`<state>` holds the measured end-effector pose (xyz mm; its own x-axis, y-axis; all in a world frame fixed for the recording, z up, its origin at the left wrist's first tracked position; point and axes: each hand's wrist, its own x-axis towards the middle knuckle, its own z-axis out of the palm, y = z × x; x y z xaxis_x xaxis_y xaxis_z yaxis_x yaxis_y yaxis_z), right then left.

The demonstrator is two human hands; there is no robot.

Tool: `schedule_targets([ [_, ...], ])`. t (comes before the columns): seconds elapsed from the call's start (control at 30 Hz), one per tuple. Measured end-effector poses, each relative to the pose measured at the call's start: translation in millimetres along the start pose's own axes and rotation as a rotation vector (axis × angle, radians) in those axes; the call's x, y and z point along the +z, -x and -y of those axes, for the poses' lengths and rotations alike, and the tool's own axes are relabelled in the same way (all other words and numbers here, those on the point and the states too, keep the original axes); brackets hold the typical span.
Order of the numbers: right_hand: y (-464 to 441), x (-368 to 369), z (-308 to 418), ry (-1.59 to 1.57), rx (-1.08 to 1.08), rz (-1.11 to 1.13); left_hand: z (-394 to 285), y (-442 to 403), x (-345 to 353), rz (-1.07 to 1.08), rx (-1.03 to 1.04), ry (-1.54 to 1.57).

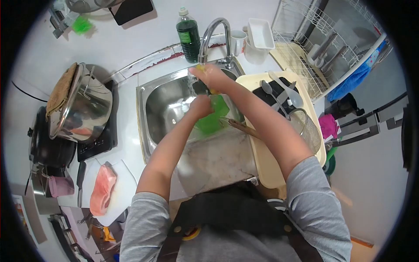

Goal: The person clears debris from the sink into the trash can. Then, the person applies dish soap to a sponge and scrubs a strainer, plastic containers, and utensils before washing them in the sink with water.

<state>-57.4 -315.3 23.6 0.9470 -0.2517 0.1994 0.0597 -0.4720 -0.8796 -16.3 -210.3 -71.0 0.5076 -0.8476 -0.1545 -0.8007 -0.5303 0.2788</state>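
Over the steel sink (152,105), my left hand (201,106) is closed at the near edge of something dark, beside a green object (216,115) in the basin. My right hand (209,77) is higher up, under the curved faucet (214,26), with its fingers bent round something yellow (200,67) that looks like a sponge. Water seems to run there. What my left hand grips is mostly hidden.
At the left, a raw slab of meat (103,190) lies on a white board (121,174) by a knife (80,183), below a steel pot (87,105). A cream tray (267,168) with utensils and a strainer (310,135) stands right of the sink. A green bottle (188,37) stands behind.
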Motion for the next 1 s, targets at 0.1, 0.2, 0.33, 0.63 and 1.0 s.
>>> schedule_targets([
  [0.1,1,-4,15,0.054,0.1,0.002,4,-2,6,-0.062,-0.098,0.049],
  [0.2,4,-4,24,0.099,0.142,0.06,6,-3,-1,-0.093,-0.088,0.067],
  [0.33,-6,-2,-4,0.295,0.045,0.178,12,-1,-1,-0.248,0.009,0.079],
  [0.63,23,-3,-18,-0.483,0.767,0.23,16,-3,-77,-0.434,-0.179,0.418],
  [1.0,9,19,-27,-0.084,0.351,0.169,19,-3,-125,-0.037,-0.193,0.679],
])
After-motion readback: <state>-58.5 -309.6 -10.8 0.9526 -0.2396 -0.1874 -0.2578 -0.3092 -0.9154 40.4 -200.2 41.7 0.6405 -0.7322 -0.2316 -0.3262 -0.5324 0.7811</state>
